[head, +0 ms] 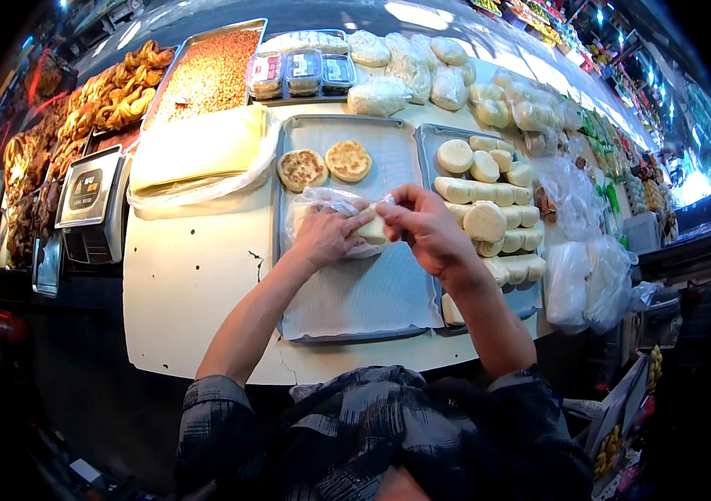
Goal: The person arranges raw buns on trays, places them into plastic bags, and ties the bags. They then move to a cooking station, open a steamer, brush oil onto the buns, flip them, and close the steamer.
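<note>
On a cloth-lined tray (355,307) before me lies a clear plastic bag (324,199) with pale round buns (371,232) inside. My left hand (328,235) rests on the bag with its fingers spread over the buns. At the bag's right end my right hand (421,219) pinches the plastic between thumb and fingers. Two browned flatbreads (325,167) lie on the same tray, just beyond the bag. To the right, a second tray (433,134) bears rows of pale buns (487,191), some stacked.
A yellow cloth or sheet stack (199,150) in plastic and a metal scale (93,188) stand at left. Farther back are a tray of nuts or grains (214,69), fried twisted dough (133,87), clear lidded boxes (303,66) and bagged buns (449,87). Plastic bags (568,282) lie at right.
</note>
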Available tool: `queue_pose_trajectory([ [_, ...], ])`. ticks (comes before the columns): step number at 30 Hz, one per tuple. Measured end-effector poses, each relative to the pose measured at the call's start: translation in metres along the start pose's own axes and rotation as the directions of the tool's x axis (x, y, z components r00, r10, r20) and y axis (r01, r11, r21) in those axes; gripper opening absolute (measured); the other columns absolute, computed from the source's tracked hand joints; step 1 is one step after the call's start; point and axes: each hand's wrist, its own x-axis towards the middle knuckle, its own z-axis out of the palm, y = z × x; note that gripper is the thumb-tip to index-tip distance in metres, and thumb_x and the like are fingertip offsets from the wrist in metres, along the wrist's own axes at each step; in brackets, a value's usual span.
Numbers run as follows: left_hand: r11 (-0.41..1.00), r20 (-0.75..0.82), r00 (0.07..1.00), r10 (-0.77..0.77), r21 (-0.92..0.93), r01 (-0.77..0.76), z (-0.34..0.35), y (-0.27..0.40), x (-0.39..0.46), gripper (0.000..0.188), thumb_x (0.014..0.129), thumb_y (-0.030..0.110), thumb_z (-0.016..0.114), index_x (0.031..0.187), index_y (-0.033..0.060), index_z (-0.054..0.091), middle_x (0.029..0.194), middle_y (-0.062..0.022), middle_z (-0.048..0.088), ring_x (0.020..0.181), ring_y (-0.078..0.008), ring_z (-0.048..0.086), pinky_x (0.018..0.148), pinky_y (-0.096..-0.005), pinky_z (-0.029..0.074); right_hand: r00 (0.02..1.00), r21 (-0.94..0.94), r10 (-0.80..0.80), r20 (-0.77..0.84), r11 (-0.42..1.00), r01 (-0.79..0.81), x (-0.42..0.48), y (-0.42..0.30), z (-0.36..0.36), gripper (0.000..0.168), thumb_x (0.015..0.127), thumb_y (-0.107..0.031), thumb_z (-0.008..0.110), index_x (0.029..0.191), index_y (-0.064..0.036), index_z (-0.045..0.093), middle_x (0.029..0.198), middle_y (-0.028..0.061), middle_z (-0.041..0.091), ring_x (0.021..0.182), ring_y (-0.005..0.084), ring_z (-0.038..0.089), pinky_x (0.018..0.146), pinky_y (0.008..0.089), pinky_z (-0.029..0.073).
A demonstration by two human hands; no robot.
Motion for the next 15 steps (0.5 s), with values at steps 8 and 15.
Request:
queue_pose_trajectory([
  [8, 0.997, 0.030, 0.999, -0.011, -0.081, 0.013, -0.006, 0.005, -0.001, 0.058, 0.093, 0.042, 0.065, 0.147, 0.0284, 0.050, 0.147, -0.0037, 0.056, 0.125, -0.0299, 0.060, 0.110, -0.0516, 0.035, 0.967, -0.126, -0.252, -0.039, 0.961, 0.245, 0.011, 0.003, 0.030, 0.053, 0.097, -0.010, 0.064, 0.144, -0.001, 0.041, 0.076, 0.0032, 0.060, 0.068, 0.0096, 0.055, 0.066, 0.0249, 0.048],
  [15, 0.348, 0.066, 0.990, -0.122, -0.932, 0.105, -0.130, 0.036, -0.044, 0.033, 0.103, 0.020, 0.059, 0.127, -0.0022, 0.064, 0.110, -0.0091, 0.069, 0.094, -0.0126, 0.066, 0.086, -0.0268, 0.053, 0.959, -0.126, -0.265, -0.104, 0.960, 0.252, -0.001, -0.017, -0.003, 0.042, 0.099, -0.010, 0.058, 0.139, -0.002, 0.049, 0.081, 0.0045, 0.062, 0.065, 0.0069, 0.050, 0.060, 0.0217, 0.043],
])
